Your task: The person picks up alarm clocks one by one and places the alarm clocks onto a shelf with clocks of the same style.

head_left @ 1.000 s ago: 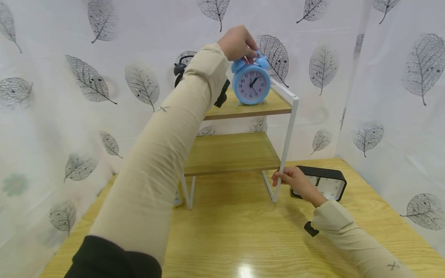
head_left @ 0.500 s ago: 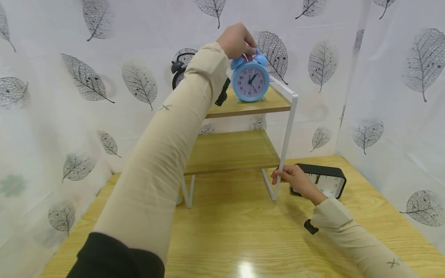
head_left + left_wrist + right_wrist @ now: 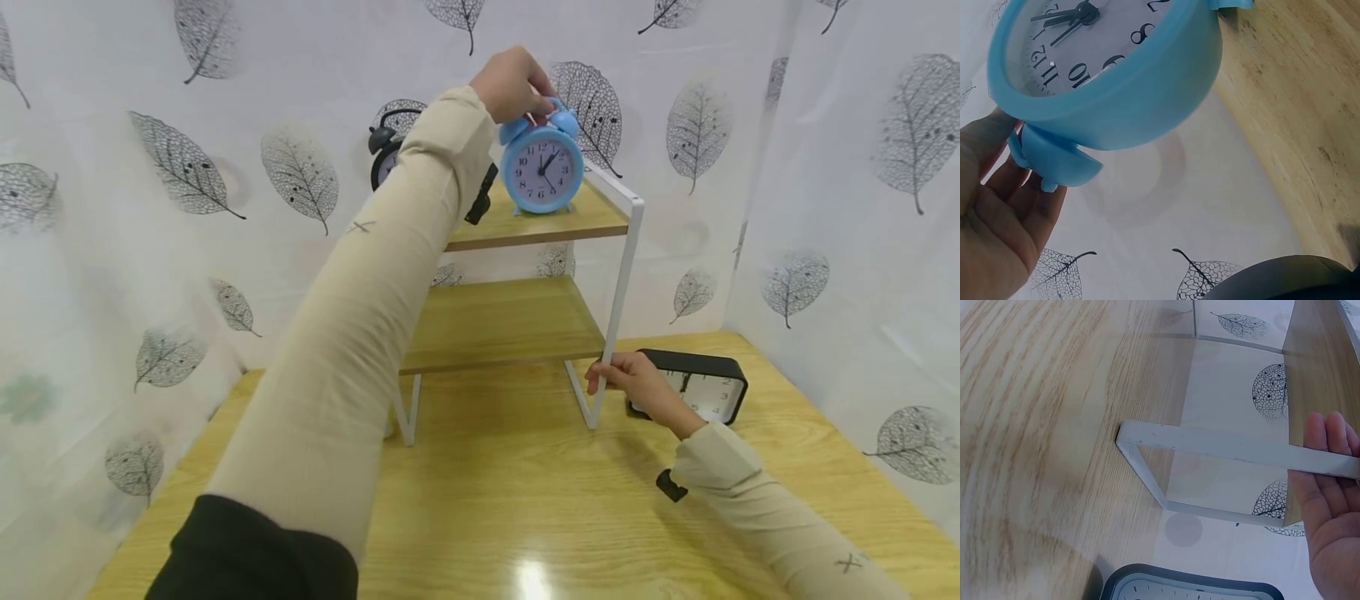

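Note:
My left hand (image 3: 516, 86) reaches up and holds a light-blue twin-bell alarm clock (image 3: 542, 172) by its top, near the handle and bells. The clock stands upright at the front right of the top board (image 3: 585, 218) of a two-tier shelf rack, its dial facing me. In the left wrist view, fingers curl behind one blue bell (image 3: 1057, 159). Lower down, my right hand (image 3: 643, 387) grips the rack's white front right leg (image 3: 621, 287) just under the lower board (image 3: 510, 325). The right wrist view shows fingers and palm on either side of that white bar (image 3: 1210, 442).
A black twin-bell clock (image 3: 382, 160) stands at the top board's left, partly behind my left sleeve. On the wooden table (image 3: 480, 492), a black rectangular clock (image 3: 705, 387) sits just right of the rack, behind my right hand. Leaf-patterned sheets (image 3: 840, 167) hang around the table.
The head view has tipped slightly, so the scene sits a little higher. More of the black twin-bell clock shows beside my left sleeve. Both hands keep their holds.

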`<state>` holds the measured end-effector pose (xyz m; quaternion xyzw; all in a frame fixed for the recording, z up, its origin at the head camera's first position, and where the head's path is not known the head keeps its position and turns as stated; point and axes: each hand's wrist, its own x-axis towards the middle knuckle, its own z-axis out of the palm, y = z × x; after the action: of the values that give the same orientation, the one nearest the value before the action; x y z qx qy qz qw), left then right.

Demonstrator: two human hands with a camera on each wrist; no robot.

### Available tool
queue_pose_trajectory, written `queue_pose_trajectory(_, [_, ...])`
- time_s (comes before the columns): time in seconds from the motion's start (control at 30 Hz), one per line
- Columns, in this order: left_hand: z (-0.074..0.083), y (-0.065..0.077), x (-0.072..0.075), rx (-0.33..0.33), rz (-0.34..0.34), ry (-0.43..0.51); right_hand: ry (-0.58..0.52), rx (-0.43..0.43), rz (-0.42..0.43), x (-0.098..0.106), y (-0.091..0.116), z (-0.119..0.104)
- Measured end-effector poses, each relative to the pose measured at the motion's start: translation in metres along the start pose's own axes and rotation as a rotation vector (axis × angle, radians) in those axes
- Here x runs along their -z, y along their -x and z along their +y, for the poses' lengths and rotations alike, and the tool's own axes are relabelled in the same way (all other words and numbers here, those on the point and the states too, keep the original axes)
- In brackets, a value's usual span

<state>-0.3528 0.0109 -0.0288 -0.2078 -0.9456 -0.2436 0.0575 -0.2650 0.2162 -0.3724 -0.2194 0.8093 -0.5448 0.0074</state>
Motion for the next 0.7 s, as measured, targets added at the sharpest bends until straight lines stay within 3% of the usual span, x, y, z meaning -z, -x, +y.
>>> queue_pose_trajectory(0.27, [-0.006, 0.002, 0.000, 0.022, -0.026, -0.084, 0.000, -0.003, -0.010, -0.001, -0.003, 0.001])
queue_pose_trajectory(0.47, [-0.016, 0.010, 0.007, -0.004, -0.030, -0.179, 0.026, 0.010, -0.002, 0.000, -0.005, 0.002])
queue_pose_trajectory(0.7, [-0.027, 0.027, 0.013, -0.017, -0.028, -0.165, 0.046, -0.009, -0.001, 0.003, -0.004, 0.005])
